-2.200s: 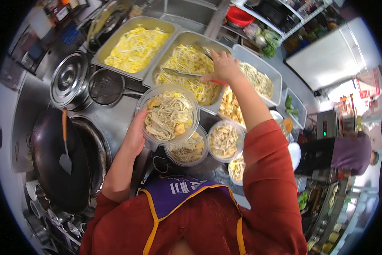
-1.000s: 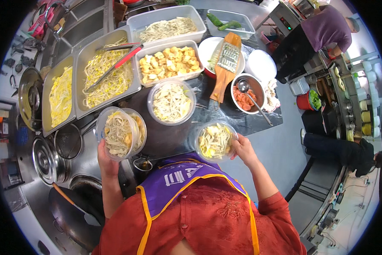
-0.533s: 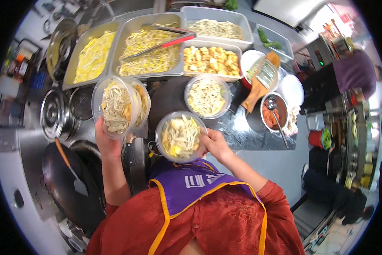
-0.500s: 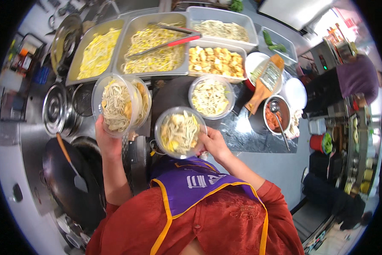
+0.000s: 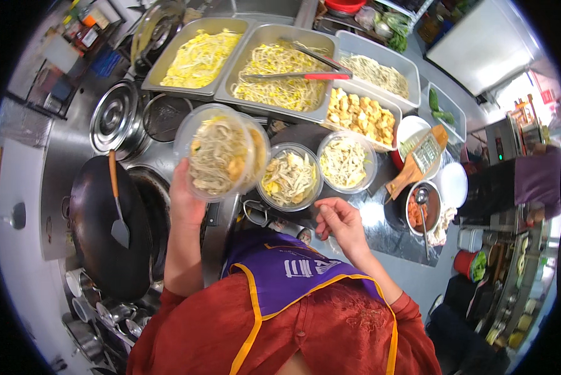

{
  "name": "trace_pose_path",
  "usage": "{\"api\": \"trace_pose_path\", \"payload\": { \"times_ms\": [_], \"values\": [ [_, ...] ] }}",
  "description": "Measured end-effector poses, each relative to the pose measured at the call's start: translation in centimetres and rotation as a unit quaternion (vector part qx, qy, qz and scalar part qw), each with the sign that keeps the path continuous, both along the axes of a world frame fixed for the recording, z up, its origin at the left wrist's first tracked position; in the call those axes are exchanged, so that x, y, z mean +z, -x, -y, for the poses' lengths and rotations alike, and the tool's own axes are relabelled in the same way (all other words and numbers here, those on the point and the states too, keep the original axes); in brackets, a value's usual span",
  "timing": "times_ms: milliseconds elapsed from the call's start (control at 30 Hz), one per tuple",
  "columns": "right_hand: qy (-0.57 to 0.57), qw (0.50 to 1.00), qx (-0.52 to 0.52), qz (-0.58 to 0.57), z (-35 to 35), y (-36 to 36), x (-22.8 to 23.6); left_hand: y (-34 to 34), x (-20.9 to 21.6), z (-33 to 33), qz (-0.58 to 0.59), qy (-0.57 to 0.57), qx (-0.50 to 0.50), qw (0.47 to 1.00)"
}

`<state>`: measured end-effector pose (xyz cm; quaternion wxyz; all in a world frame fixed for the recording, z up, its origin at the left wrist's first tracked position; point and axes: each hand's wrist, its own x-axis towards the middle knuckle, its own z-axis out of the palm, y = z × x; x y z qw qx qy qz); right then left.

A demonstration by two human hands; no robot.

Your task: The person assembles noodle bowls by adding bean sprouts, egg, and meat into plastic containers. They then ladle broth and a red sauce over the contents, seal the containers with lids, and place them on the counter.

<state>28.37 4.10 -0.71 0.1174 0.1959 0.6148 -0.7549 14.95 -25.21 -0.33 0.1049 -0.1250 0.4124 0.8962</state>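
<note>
My left hand (image 5: 188, 199) is closed round a round clear plastic tub (image 5: 217, 156) of pale noodle-like strips with yellow pieces. A second tub (image 5: 260, 145) is pressed against its right side, partly hidden behind it. My right hand (image 5: 342, 226) holds nothing; its fingers are loosely bent and somewhat apart. Just beyond those fingers, a filled round tub (image 5: 291, 178) sits on the dark counter. Beside it on the right stands another tub (image 5: 347, 162), holding pale shreds and sprouts.
Steel pans of bean sprouts (image 5: 202, 59) line the back; red-handled tongs (image 5: 305, 75) rest across one. Near them is a box of fried tofu-like cubes (image 5: 360, 117). A wooden board (image 5: 418, 161) and a pot with a ladle (image 5: 423, 209) stand right. A wok (image 5: 109, 231) is at left.
My right hand has let go of the noodle tub, which now rests on the counter, and moved right. The view has turned, shifting the counter rightward. My left hand keeps its tubs.
</note>
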Motion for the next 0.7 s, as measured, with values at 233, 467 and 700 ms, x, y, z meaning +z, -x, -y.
{"api": "trace_pose_path", "payload": {
  "times_ms": [233, 467, 700],
  "values": [
    [-0.126, 0.980, 0.022, -0.152, -0.1, 3.6, 3.6, -2.0, 1.4, -2.7, -0.001, 0.065, -0.042, 0.997],
    [-0.118, 0.974, 0.150, 0.122, 0.0, 3.3, 1.7, -2.5, 1.8, -3.4, 0.010, 0.015, -0.092, 0.996],
    [-0.066, 0.981, 0.124, -0.134, 1.1, 3.1, 3.4, -2.7, 2.8, -3.1, 0.034, 0.029, -0.091, 0.995]
  ]
}}
